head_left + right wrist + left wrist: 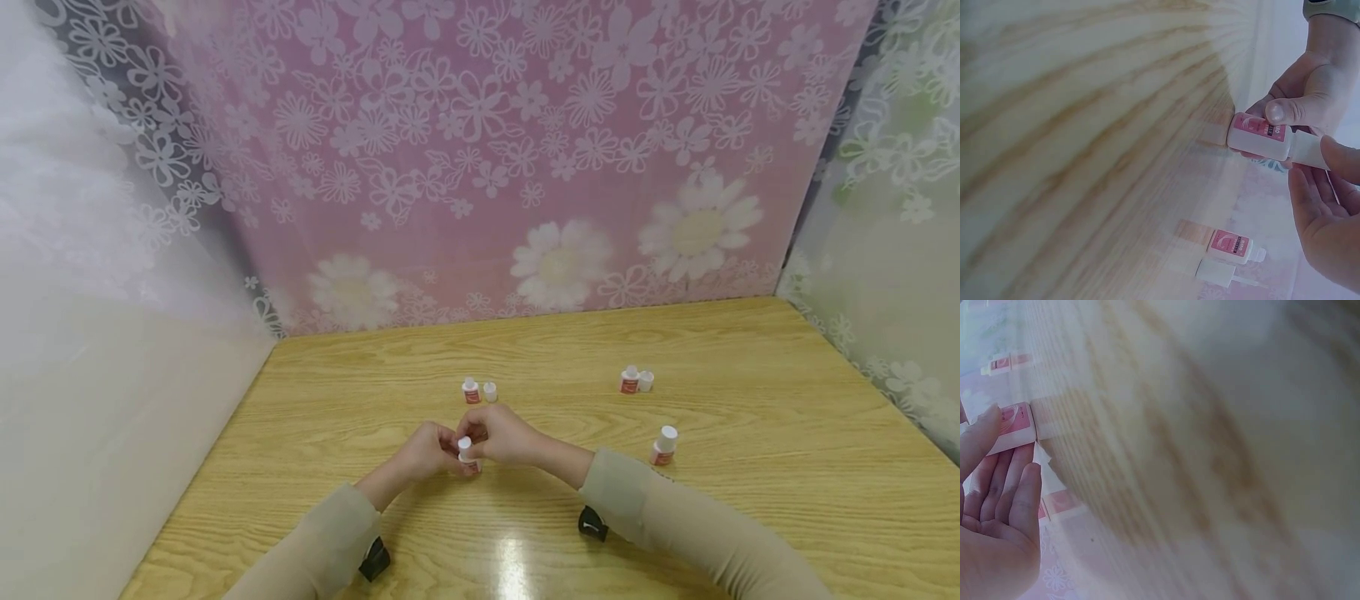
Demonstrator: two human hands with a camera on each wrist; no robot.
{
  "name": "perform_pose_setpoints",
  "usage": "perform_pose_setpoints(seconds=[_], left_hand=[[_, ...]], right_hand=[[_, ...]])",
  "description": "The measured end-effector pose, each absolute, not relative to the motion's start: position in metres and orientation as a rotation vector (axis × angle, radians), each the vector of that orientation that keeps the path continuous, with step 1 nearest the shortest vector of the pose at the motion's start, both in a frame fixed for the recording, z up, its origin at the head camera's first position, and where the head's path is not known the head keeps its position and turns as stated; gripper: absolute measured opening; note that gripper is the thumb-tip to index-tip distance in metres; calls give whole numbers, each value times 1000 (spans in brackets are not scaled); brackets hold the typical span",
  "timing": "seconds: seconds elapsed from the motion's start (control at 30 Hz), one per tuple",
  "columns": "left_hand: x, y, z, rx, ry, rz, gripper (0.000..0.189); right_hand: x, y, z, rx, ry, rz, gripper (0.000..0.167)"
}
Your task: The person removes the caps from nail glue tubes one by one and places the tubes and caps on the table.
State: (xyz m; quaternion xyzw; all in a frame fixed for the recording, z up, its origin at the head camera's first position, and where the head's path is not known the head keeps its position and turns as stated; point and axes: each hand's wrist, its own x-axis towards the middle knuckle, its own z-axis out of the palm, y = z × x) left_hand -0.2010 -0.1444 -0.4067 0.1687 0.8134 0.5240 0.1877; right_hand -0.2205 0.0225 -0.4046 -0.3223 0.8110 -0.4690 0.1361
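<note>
Near the middle of the table, my left hand point(426, 452) grips a small white bottle point(1260, 136) with a pink-red label. Its thumb lies across the label in the right wrist view. My right hand point(506, 435) pinches the bottle's white cap point(1307, 150) between thumb and fingers. The cap sits at the bottle's neck; whether it is tight I cannot tell. Just beyond the hands stands an uncapped bottle point(471, 392) of the same kind, with a loose white cap point(491, 392) beside it. That cap has a thin stem in the right wrist view.
At the back right, another uncapped bottle point(630, 383) stands beside its loose cap point(646, 382). A capped bottle point(664, 448) stands nearer, right of the right hand. Pink floral cloth point(450, 208) hangs behind the wood-grain table point(360, 375), with pale sheets at both sides.
</note>
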Motion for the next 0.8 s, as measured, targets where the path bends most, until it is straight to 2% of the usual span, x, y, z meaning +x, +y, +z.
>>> perform_pose_setpoints(seconds=[0.2, 0.43, 0.8], left_hand=[[-201, -144, -407, 470, 2287, 1477, 10], [-208, -147, -419, 473, 2297, 1478, 7], [-215, -151, -434, 477, 2307, 1465, 11]], right_hand=[[-221, 22, -406, -941, 2374, -1354, 14], [-220, 22, -405, -905, 2471, -1331, 25], [-218, 23, -404, -950, 2466, -1320, 20]])
